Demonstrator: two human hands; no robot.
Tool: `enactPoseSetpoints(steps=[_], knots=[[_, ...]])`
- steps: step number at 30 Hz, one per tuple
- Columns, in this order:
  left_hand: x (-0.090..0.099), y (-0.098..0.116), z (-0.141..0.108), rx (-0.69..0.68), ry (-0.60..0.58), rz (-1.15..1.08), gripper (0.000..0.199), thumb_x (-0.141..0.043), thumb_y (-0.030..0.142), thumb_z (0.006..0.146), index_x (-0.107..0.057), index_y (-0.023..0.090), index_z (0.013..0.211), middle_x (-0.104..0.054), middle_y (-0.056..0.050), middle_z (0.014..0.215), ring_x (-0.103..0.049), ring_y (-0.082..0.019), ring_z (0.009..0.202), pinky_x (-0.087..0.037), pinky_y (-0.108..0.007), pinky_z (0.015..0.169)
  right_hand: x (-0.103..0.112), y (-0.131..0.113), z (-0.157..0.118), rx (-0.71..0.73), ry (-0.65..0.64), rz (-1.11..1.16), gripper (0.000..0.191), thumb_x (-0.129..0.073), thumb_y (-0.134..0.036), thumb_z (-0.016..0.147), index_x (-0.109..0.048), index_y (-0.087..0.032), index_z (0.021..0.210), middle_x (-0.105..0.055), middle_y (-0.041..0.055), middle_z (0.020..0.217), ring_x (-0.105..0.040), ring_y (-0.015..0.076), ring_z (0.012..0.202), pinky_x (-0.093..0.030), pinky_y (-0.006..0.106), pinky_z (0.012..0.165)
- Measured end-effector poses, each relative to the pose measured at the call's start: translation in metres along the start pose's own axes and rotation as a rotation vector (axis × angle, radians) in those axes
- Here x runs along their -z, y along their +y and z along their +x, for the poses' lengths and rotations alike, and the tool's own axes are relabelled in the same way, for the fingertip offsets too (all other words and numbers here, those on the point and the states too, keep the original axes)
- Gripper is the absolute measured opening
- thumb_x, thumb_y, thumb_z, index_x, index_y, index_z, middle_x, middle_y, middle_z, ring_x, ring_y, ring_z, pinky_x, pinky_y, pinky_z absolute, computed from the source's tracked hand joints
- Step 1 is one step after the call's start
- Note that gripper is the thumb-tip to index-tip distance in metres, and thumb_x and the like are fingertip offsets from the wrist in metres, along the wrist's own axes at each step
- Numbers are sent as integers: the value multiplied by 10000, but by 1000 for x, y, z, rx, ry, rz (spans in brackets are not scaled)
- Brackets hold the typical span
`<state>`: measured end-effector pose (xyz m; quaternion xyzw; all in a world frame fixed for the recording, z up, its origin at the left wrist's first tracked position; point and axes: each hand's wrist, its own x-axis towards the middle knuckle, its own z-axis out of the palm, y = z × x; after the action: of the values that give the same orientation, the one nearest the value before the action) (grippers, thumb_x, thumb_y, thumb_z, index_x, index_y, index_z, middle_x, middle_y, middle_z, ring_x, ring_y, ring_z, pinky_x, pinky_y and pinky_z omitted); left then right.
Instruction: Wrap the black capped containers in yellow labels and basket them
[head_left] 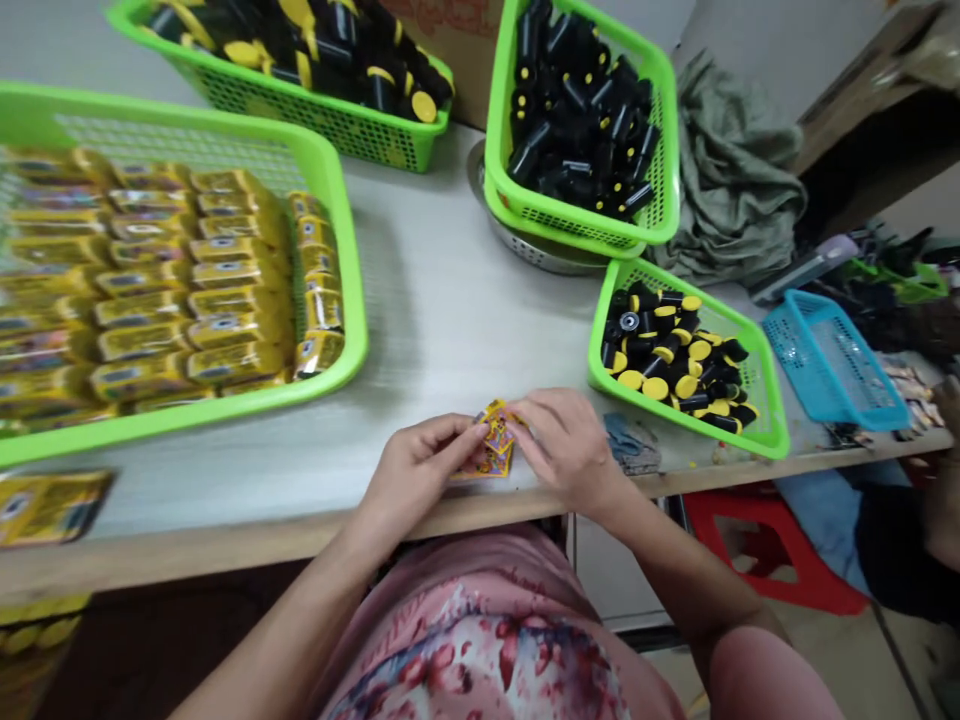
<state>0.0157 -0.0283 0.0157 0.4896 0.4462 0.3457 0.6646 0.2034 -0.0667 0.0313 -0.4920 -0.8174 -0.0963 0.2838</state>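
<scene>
Small yellow-and-orange printed packet (495, 440), at the near edge of the white table (427, 300). Left hand (424, 470) and right hand (566, 445) hold it from either side in a narrow fingertip pinch. Left of the packet: green basket (352, 290) of yellow packets. Right of it: green basket (600, 330) of black-and-yellow cylinders.

left hand (420, 475), right hand (566, 450), close together, fingers (551, 415) curled, bare forearms (277, 640) angled inward
</scene>
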Motion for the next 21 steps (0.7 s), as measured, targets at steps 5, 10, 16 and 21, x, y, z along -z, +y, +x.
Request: enactPoseSetpoints(steps=[5,10,16,21], knots=[[9,-5,6,28,57,-73,243,-856,415,632,-741,211,567,-691,-38,558,-582,-150,512,-498,-244,516,50,86,13,-334,113,-156,213,-587,-276,937,-674,-180,1106,-743,119,1069,-676,248,996,-521,435,926],[11,-8,10,87,111,-220,246,-928,338,493,-726,206,534,-703,-31,559,-607,-134,476,-514,-225,489,74,179,29,-783,-204,-358,304,-689,-251,827,-695,-122,1102,-741,177,1083,-675,332,1013,-521,498,899],[10,-11,6,78,150,-294,259,-928,331,506,-714,190,550,-709,-20,578,-666,-165,542,-556,-267,575,68,171,38,-642,-133,-439,306,-654,-238,837,-684,-120,1117,-704,214,1156,-635,368,1110,-464,557,972],[0,-9,4,50,-28,-199,188,-862,336,626,-751,188,656,-750,-33,694,-670,-162,617,-545,-273,635,58,64,24,-261,-33,95,255,-584,-324,948,-666,-200,1155,-728,97,1105,-679,206,961,-550,385,871]])
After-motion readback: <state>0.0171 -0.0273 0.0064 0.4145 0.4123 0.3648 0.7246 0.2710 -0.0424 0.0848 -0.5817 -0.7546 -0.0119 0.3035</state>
